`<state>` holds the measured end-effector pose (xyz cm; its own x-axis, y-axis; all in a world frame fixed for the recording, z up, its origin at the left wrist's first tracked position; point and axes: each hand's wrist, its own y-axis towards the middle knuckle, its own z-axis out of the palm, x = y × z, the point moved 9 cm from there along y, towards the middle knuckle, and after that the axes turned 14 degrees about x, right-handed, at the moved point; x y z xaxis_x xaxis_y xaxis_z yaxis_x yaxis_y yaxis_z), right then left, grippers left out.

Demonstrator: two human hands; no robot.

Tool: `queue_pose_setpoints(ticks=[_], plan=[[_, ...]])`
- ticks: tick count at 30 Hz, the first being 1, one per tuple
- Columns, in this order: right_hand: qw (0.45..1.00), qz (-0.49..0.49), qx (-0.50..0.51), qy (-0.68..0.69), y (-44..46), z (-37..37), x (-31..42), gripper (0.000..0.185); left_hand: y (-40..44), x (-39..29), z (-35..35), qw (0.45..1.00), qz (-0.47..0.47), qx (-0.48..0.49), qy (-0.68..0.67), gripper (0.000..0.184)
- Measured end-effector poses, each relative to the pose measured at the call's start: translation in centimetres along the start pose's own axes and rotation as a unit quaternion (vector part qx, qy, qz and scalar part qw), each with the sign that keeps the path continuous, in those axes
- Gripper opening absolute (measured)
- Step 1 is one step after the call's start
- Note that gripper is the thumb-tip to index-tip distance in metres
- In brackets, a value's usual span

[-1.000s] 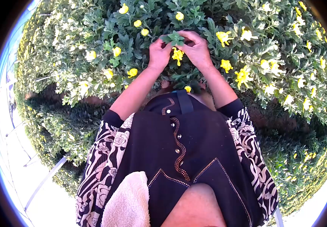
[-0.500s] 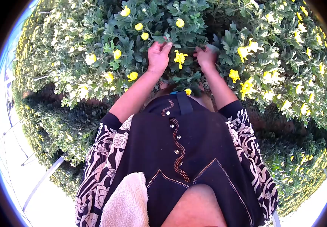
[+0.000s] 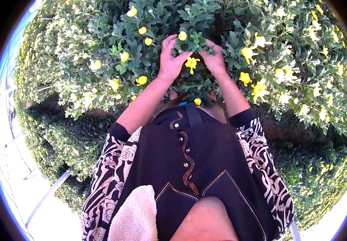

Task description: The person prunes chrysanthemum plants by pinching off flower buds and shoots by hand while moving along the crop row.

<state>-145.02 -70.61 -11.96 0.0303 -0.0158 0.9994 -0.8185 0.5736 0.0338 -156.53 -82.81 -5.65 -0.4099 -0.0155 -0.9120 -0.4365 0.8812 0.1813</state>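
Observation:
Both hands are among the chrysanthemum plants at the upper middle of the head view. My left hand (image 3: 170,60) has its thumb and fingers spread around a leafy stem with a yellow bud (image 3: 182,36) at its top. Across from it, my right hand (image 3: 214,59) curls at the right side of a green leafy shoot (image 3: 196,40); leaves hide part of its fingertips, so its grip is unclear. An open yellow flower (image 3: 191,64) hangs just below, between the two thumbs.
Dense plants with yellow flowers (image 3: 258,90) spread to both sides. Dark gaps between rows (image 3: 286,132) run left and right. A white towel (image 3: 135,215) lies over the person's dark top. Pale poles (image 3: 48,197) stand at the lower left.
My right hand has come up and inward from the leaves on the right to the shoot. My left hand's fingers have spread wider around the stem and bud.

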Motion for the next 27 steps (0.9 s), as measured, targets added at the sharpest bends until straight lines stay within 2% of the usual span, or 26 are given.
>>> queue_pose_setpoints(ticks=[1,3,4,5,7,8,9,11,12,14,18,19,21,23,26,27], plan=[[1.000,0.000,0.000,0.000,-0.3,-0.1,-0.3,0.034,-0.1,0.0,0.2,1.000,0.000,0.000,0.000,0.053],[0.995,-0.054,-0.037,-0.069,-1.1,-0.7,1.1,0.036,-0.2,1.5,1.2,0.970,-0.046,0.010,-0.237,0.060],[0.995,-0.054,-0.039,-0.068,-1.3,-1.1,1.3,0.036,-0.3,1.5,1.3,0.972,-0.055,0.013,-0.227,0.066],[1.000,-0.010,-0.014,0.002,-1.3,-1.1,1.7,0.033,-0.3,1.0,1.1,0.972,-0.055,0.014,-0.227,0.066],[0.986,0.080,0.035,0.144,-1.2,-0.3,2.2,0.030,-0.4,-3.0,-0.9,0.999,-0.008,-0.014,-0.052,0.063],[0.980,0.067,0.057,0.177,-0.9,-0.2,2.7,0.034,-0.5,-4.4,-1.5,1.000,-0.017,-0.020,0.018,0.062],[0.972,0.099,0.080,0.197,-0.9,-0.2,2.8,0.035,-0.5,-5.0,-1.9,0.999,0.002,-0.029,-0.019,0.057],[0.956,0.117,0.123,0.238,-0.5,0.1,2.9,0.033,0.1,-7.2,-2.3,0.994,0.057,-0.010,0.087,0.046],[0.956,0.116,0.122,0.240,-0.4,-0.1,3.1,0.033,0.3,-7.6,-2.5,0.994,0.057,-0.009,0.089,0.046],[0.969,0.121,0.148,0.156,-0.2,-0.1,3.6,0.028,0.9,-9.1,-1.9,0.982,0.077,0.024,0.173,0.037],[0.973,0.088,0.146,0.157,0.3,-0.1,3.7,0.020,1.9,-11.8,-0.7,0.958,0.130,0.062,0.249,0.040],[0.965,0.118,0.110,0.205,0.3,-0.2,2.6,0.014,2.1,-12.0,-0.7,0.957,0.129,0.063,0.251,0.040],[0.953,0.146,0.074,0.253,0.3,-0.1,1.6,0.010,2.7,-11.5,1.4,0.913,0.102,0.176,0.354,0.044],[0.923,0.177,0.056,0.337,-0.1,0.6,1.0,0.016,3.1,-11.4,1.7,0.907,0.118,0.172,0.365,0.038],[0.930,0.191,0.045,0.311,0.2,0.4,0.9,0.019,3.5,-11.3,2.6,0.893,0.133,0.208,0.377,0.014],[0.938,0.201,0.041,0.281,0.0,0.3,0.6,0.019,3.5,-11.1,2.7,0.893,0.132,0.209,0.377,0.014]])
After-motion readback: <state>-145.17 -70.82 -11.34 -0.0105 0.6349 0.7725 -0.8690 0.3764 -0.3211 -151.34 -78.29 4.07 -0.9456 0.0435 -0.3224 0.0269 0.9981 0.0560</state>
